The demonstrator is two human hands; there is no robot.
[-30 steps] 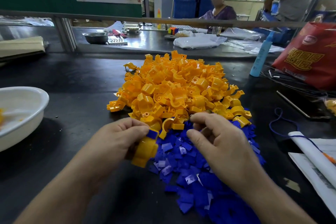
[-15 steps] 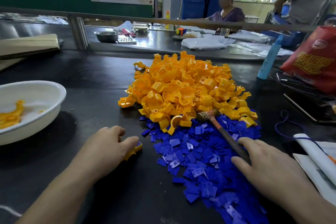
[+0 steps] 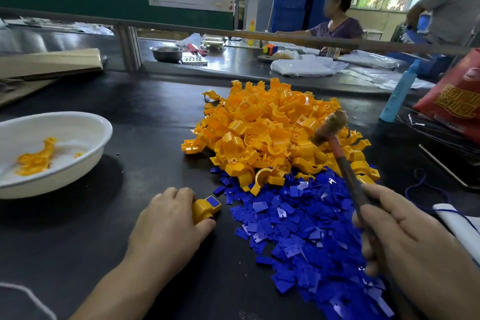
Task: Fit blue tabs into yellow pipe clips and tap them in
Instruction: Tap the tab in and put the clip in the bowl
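On the black table my left hand (image 3: 168, 218) holds a yellow pipe clip (image 3: 204, 209) down, with a blue tab (image 3: 213, 201) seated in its top. My right hand (image 3: 405, 239) grips the handle of a small hammer (image 3: 331, 125); its worn head is raised over the heap of loose yellow clips (image 3: 272, 132). A spread of loose blue tabs (image 3: 298, 231) lies between my two hands, in front of the yellow heap.
A white bowl (image 3: 85, 122) with a few yellow pieces stands at the left. A red bag (image 3: 457, 96) and a blue bottle (image 3: 397, 96) are at the right, white paper (image 3: 459, 226) at the right edge. Other people sit and stand behind a rail.
My left hand set the clip with its tab down on the table. My right hand left the tab pile, took the hammer by its handle and lifted its head off the heap.
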